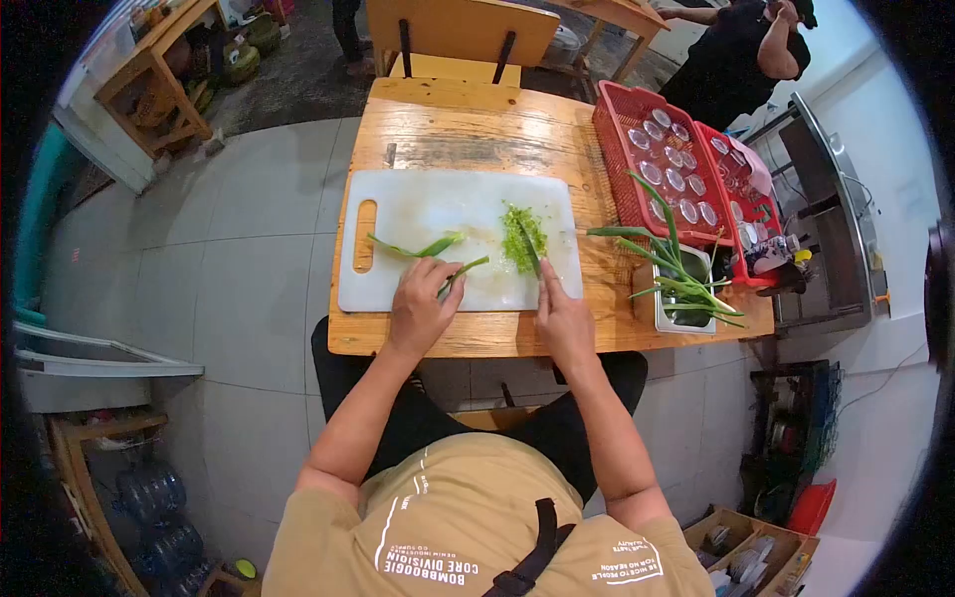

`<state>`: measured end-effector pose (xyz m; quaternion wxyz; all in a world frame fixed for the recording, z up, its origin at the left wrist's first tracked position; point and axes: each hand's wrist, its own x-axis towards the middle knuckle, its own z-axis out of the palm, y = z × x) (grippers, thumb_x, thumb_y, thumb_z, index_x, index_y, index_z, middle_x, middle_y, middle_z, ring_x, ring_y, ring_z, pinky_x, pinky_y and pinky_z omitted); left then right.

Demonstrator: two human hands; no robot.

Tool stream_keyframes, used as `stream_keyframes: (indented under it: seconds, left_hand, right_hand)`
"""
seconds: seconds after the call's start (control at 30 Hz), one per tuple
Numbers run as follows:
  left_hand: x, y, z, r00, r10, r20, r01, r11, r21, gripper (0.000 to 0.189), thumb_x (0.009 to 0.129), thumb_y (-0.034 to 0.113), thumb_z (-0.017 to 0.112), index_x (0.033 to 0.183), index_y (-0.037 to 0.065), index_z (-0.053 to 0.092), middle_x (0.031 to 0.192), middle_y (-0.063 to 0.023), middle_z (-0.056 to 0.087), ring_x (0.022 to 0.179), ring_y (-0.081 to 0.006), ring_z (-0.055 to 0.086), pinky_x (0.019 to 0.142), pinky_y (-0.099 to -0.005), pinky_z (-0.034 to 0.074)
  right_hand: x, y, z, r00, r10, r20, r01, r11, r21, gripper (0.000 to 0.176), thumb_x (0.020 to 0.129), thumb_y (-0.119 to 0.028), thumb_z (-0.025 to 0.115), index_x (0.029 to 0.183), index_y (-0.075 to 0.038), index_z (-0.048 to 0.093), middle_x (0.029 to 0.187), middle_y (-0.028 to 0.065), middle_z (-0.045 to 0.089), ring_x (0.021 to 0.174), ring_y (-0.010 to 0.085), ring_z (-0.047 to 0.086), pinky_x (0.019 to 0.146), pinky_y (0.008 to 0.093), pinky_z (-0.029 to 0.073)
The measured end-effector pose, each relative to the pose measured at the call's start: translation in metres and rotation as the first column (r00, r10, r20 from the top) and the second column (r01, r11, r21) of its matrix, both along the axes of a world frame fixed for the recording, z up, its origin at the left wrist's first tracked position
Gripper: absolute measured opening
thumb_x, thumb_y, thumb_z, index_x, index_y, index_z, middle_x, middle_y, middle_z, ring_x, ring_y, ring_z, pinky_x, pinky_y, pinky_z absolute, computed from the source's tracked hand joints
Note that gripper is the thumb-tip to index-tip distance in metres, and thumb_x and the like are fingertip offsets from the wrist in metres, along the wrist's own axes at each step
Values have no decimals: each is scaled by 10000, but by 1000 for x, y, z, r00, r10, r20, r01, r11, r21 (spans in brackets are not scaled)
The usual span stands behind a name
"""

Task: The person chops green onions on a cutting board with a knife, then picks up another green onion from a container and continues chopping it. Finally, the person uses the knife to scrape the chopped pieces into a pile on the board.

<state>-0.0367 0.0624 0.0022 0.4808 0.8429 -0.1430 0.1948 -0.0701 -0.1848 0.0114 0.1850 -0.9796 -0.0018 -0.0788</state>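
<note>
A white cutting board lies on the wooden table in front of me. On its left part, my left hand is closed on a green onion piece, whose end sticks out to the right past the fingers. Just above that hand lies another length of green onion leaf. My right hand grips a knife, its handle hidden in the fingers. The blade points away from me over a pile of finely chopped green onion on the board's right part.
Right of the board, whole green onions lie across a metal container. Behind it stand a red basket of small clear-lidded cups and another red basket. A chair faces the table's far side; a person in black stands at the back right.
</note>
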Motion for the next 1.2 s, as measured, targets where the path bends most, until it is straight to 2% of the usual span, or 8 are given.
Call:
stream_keyframes:
  seconds: [0.17,0.33,0.43,0.63,0.77,0.93,1.07,1.2]
  left_hand:
    - [27,22,13,979,140,147,-174,953,250,155,908,135,770,1036,49,757,995,-124,693,1041,-328,636,964,-466,473]
    - [37,30,-4,996,72,55,-89,906,413,234,904,181,785,1099,57,751,1076,-112,711,1082,-325,630,1002,-475,431]
    - [38,31,-12,991,40,127,-93,889,448,274,899,179,779,1141,57,743,1072,-114,696,1074,-323,628,994,-472,402]
    - [44,28,-1,983,15,182,-115,824,554,297,904,135,762,1192,70,728,1051,-111,688,1043,-309,639,1032,-474,390]
    - [50,7,34,997,12,83,-47,898,437,310,925,80,738,1233,53,719,1029,-133,681,995,-340,661,952,-457,495]
    - [57,-83,113,945,-286,162,233,930,283,296,954,67,732,1248,37,711,1051,-166,688,928,-372,711,807,-451,563]
    - [60,-185,147,849,-507,151,437,833,341,302,962,148,759,1257,106,714,1134,-142,721,1010,-348,734,841,-437,589]
    - [68,-281,133,759,-637,136,545,735,403,357,958,227,757,1291,119,688,1164,-139,712,1056,-350,720,894,-481,574]
  right_hand:
    - [-1,1,5,999,-35,-35,34,999,-18,514,1110,-294,523,1619,-241,472,687,239,687,633,436,699,629,558,556]
    - [-10,5,5,992,-55,-112,58,998,19,509,1091,-274,553,1597,-247,504,726,256,689,679,473,688,676,570,553]
    - [-11,3,3,997,-55,45,52,996,65,535,1089,-289,538,1615,-215,475,689,226,696,625,441,695,644,576,563]
    - [-9,2,4,997,-66,-27,68,997,46,528,1083,-291,542,1599,-190,498,674,195,700,613,401,703,629,554,570]
    - [-12,1,2,997,-59,-42,61,997,55,529,1081,-300,538,1594,-174,508,671,184,702,614,390,705,627,541,570]
    - [-14,2,3,999,-43,-18,45,993,107,544,1070,-256,545,1601,-144,500,676,175,707,609,381,705,616,526,573]
    - [-15,1,-13,998,-46,37,41,991,126,490,1055,-232,562,1531,-112,558,679,177,709,615,368,715,616,521,576]
    - [-14,-3,-41,991,41,129,-47,998,38,307,972,-165,608,1256,-77,687,756,167,741,685,340,745,631,493,590]
